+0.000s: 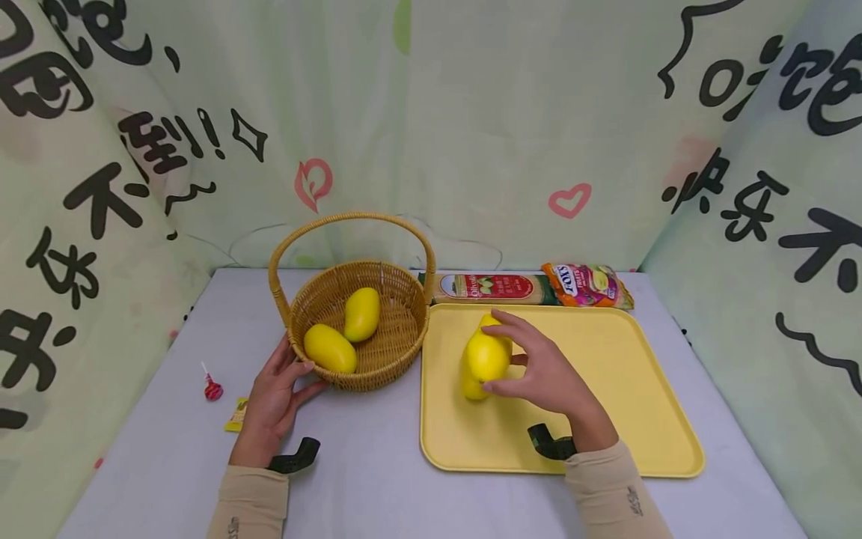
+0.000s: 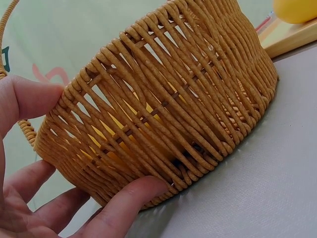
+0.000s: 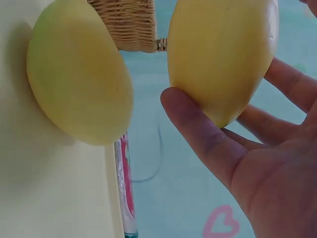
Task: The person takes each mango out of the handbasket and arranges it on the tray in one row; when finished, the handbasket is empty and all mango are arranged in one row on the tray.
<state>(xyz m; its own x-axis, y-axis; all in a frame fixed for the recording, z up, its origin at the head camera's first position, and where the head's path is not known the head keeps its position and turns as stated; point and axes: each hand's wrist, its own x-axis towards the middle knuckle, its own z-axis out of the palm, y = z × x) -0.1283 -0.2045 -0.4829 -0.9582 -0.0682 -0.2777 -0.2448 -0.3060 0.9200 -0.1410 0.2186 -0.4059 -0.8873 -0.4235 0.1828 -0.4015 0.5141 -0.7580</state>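
Note:
A wicker basket [image 1: 397, 359] with a tall arched handle stands left of centre, two yellow mangoes [image 1: 362, 314] inside it. My left hand [image 1: 272, 400] holds its near left side; in the left wrist view the thumb touches the rim and the fingers lie low against the woven wall. Over the yellow tray [image 1: 606, 389], my right hand [image 1: 542, 367] grips a mango [image 1: 489, 355] between thumb and fingers. Another mango [image 3: 79, 74] lies on the tray just beside the held one, mostly hidden behind it in the head view.
Behind the tray lie a long packet with a red label [image 1: 494, 287] and a colourful snack bag [image 1: 589, 286]. A wrapped lollipop [image 1: 212, 388] and a small yellow packet [image 1: 237, 415] lie left of the basket. Printed curtains [image 1: 471, 150] surround the table.

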